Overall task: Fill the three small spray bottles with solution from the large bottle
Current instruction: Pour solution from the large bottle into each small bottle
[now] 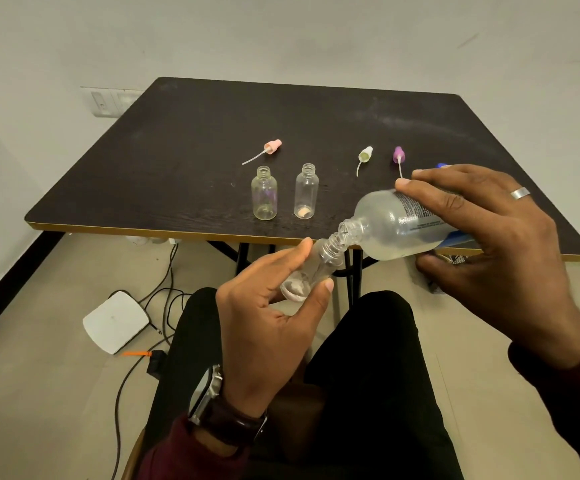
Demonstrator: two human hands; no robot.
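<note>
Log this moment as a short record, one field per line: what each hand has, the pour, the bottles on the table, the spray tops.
left hand: holds a small spray bottle, tilted, below the table edge
right hand: grip round the large bottle, tipped mouth-down
pour: the large bottle's mouth meets the small bottle's neck; clear liquid lies low in the large bottle
standing bottles: two on the table, upright, uncapped, side by side, apparently empty
spray tops: pink top, white top and purple top lie loose on the table
</note>
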